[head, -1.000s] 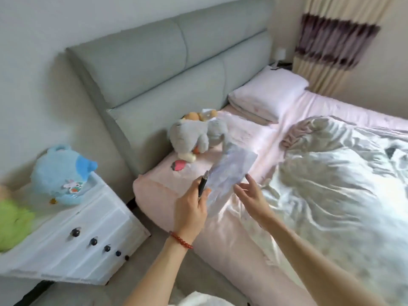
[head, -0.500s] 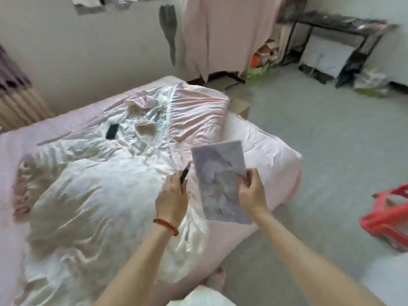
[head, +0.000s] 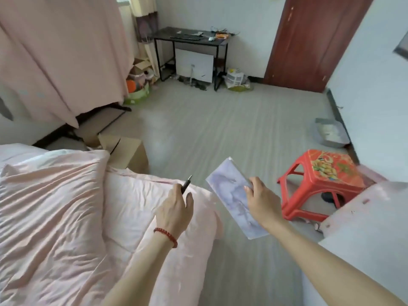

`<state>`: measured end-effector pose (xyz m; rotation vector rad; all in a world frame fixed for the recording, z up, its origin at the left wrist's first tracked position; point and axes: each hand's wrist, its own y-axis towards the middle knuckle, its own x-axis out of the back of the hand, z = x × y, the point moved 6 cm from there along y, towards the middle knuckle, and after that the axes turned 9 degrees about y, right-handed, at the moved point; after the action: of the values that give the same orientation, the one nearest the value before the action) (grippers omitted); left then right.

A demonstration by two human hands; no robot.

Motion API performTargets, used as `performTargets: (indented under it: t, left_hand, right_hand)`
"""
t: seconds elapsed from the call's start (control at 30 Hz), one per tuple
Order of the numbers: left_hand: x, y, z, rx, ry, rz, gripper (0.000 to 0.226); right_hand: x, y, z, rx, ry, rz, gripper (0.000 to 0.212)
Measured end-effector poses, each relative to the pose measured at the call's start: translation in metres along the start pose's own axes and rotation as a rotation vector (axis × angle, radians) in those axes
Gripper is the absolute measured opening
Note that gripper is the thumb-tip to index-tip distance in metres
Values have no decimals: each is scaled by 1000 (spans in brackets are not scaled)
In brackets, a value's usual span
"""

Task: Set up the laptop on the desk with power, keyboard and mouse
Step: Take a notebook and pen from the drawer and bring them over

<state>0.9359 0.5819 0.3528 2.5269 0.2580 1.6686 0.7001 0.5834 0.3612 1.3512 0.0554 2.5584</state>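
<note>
**Both hands full, desk still across the room**

I read this as the carrying stage, before any setup proper. My left hand [head: 174, 214] has its fingers [head: 189, 198] closed round a dark pen [head: 186, 183], tip pointing up and away. My right hand [head: 261, 200] grips a flat, pale rectangular pad [head: 231, 196] by its edge, thumb on top; it may be a mouse pad or a thin book, and I cannot tell which from this view. Both hang over the gap between the corner of the bed [head: 66, 206] and the red stool [head: 322, 182].

The desk [head: 189, 39] stands well apart, against the far wall beside the brown door [head: 313, 40]. On its surface I make out a dark keyboard [head: 186, 36] and a small pale thing beside it, likely the mouse. No laptop shows from here.

Next I judge I must cross the open floor [head: 220, 129] to the desk and put both things down, freeing my hands for the laptop and its power lead.
</note>
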Motion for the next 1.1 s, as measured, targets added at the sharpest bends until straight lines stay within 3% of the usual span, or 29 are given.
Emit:
performTargets:
  t: [0.2,0.37,0.5,0.6,0.73,1.0,1.1]
  left_hand:
    - [-85,156,-107,-210,24,13,24]
    - [-143,279,-173,-178,107,12,30]
    - [-153,379,-205,-127,170,-51,32]
    - [-157,450,-208,-134,183,-86,20]
    - [-176,552,-194,-138,242,-58,50]
    - [-224,811,-177,-121,207,-144,18]
    - [-239,921,-178,-54,177,-125,26]
  right_hand:
    - [15,151,-81,-73,-4,-90,20]
    - [17,299,-141,-110,35,-95,20]
    - [6,424,-149,-90,31,-20,20]
    - [-13,513,-139,-45,48,30,19]
    - [-50,624,-122,18,66,69,18]
    - [-120,881,-86,23,91,70,16]
    - [-130,989,-69,24,95,48,13]
